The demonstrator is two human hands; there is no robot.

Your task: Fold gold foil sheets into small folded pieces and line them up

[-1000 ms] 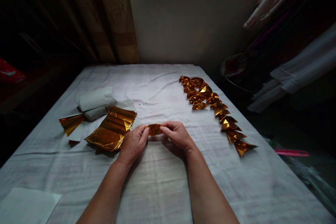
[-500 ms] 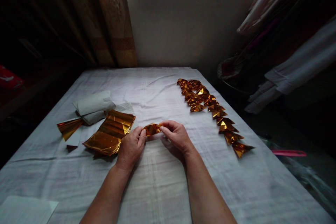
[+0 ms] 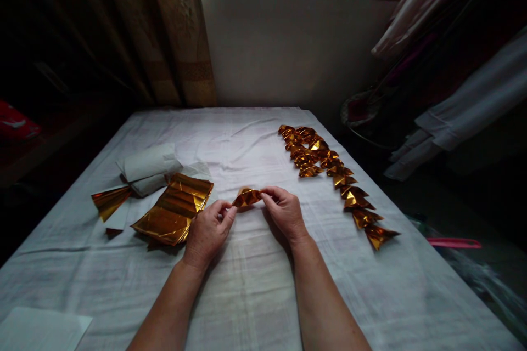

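Observation:
A folded piece of gold foil paper (image 3: 246, 198) is stretched between my two hands, a little above the cloth. My left hand (image 3: 209, 230) pinches its left tip between thumb and forefinger. At the opposite tip, my right hand (image 3: 284, 213) grips it the same way. Close by my left hand lies a stack of gold foil sheets (image 3: 171, 211), its right edge partly behind that hand. Two rows of folded gold foil pieces (image 3: 346, 181) run along the right side, nested one against another.
White paper (image 3: 150, 167) lies folded behind the foil stack, with a loose gold sheet (image 3: 110, 201) beside it. A white sheet (image 3: 43, 329) is at the near left corner. The cloth-covered table (image 3: 251, 296) meets a wall (image 3: 288, 49). Clothes (image 3: 473, 98) hang at right.
The folded foil piece has shifted slightly right and tilted, its right end higher. Both hands have moved a little right with it, still pinching its ends.

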